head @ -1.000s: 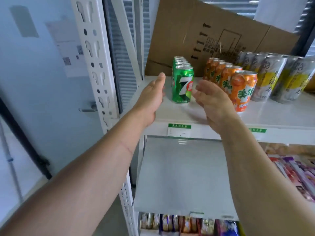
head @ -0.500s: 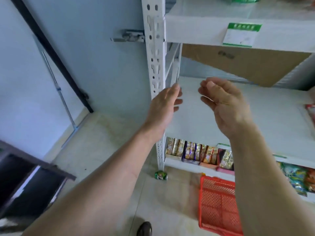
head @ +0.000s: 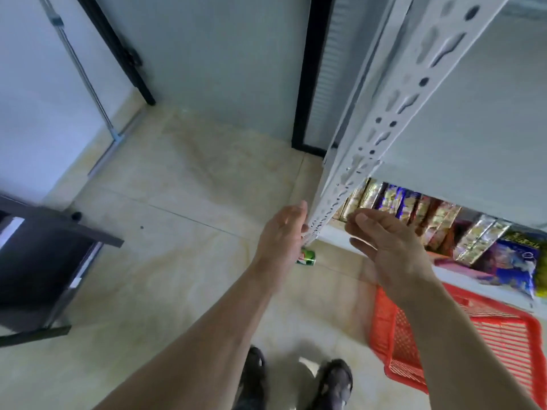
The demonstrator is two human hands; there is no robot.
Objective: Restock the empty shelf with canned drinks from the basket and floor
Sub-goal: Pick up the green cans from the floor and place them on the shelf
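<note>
A green can [head: 307, 258] lies on its side on the tiled floor by the foot of the white shelf post [head: 381, 134]. My left hand [head: 282, 235] hangs above it with straight fingers, holding nothing and partly covering the can. My right hand [head: 387, 247] is held out to the right of the post, fingers loosely bent and empty. The red basket [head: 485, 341] stands on the floor at the lower right; my right arm hides part of it and I see no cans in the visible part. The can shelf is out of view.
Snack packets [head: 444, 223] fill the bottom shelf behind my right hand. A dark table [head: 38, 261] stands at the left. A metal pole [head: 85, 75] leans on the left wall. My shoes [head: 296, 377] are at the bottom edge.
My view has swung down from the can shelf to the floor. Both empty hands have dropped toward the green can by the post.
</note>
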